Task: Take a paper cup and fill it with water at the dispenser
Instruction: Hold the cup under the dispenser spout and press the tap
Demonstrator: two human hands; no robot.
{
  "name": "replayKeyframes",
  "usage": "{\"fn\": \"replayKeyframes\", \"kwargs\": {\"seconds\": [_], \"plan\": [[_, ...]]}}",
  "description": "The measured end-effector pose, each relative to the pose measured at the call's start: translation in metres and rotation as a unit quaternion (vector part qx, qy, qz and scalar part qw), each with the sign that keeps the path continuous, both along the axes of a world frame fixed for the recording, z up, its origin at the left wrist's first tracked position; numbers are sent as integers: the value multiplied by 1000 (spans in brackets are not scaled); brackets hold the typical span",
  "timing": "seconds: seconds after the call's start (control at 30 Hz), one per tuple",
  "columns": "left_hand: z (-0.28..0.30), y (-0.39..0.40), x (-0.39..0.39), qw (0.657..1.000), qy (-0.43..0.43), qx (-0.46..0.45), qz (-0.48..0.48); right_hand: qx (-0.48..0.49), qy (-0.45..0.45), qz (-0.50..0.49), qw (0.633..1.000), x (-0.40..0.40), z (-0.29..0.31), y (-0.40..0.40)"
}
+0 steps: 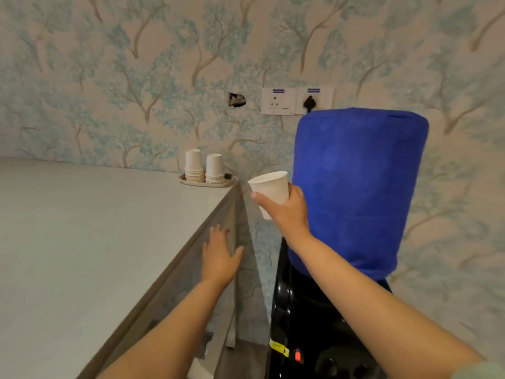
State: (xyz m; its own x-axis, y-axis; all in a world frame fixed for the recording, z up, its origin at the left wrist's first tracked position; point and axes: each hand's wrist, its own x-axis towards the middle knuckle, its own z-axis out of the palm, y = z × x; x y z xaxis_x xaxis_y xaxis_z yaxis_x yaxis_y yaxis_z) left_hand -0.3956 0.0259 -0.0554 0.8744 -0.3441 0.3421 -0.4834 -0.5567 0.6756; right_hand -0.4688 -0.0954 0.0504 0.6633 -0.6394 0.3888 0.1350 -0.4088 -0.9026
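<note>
My right hand (287, 212) is shut on a white paper cup (272, 186), held upright in the air just left of the blue-covered water bottle (360, 192). That bottle stands on the black dispenser (300, 310), whose front with a red light shows at the bottom. My left hand (220, 255) is open with fingers spread, hovering by the right edge of the counter (82, 242). Two stacks of white paper cups (203, 166) stand upside down on a small tray (188, 183) at the counter's far corner.
A patterned wall runs behind everything. Two wall sockets (296, 101) sit above the bottle, one with a black plug in it. A narrow gap separates the counter's side from the dispenser.
</note>
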Motion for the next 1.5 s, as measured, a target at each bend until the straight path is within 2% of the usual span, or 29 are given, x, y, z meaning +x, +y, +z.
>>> {"fn": "replayKeyframes", "kwargs": {"seconds": [0.23,0.37,0.53,0.7,0.83,0.97,1.07,1.1,1.13,1.5], "plan": [[-57,-44,-60,981,21,94,-169,21,16,-112,993,-75,-82,-7],[-73,-56,-85,970,15,118,-212,50,29,-171,984,-130,-127,-12],[-102,-65,-112,943,-2,216,-254,104,81,-261,956,-198,-190,-20],[-121,-85,-127,911,-46,297,-282,129,205,-230,943,-240,-259,-23],[-136,-100,-134,890,-100,353,-271,167,267,-188,930,-247,-298,-25],[-144,-117,-131,879,-147,386,-237,209,284,-152,924,-243,-332,-35],[-138,-119,-125,879,-180,385,-217,211,271,-145,928,-236,-329,-28],[-163,-139,-129,875,-143,410,-214,218,308,-117,919,-238,-364,-46],[-167,-145,-129,877,-121,414,-212,217,320,-110,916,-237,-369,-50],[-197,-157,-128,899,-107,389,-173,229,363,-82,900,-193,-405,-72]]}}
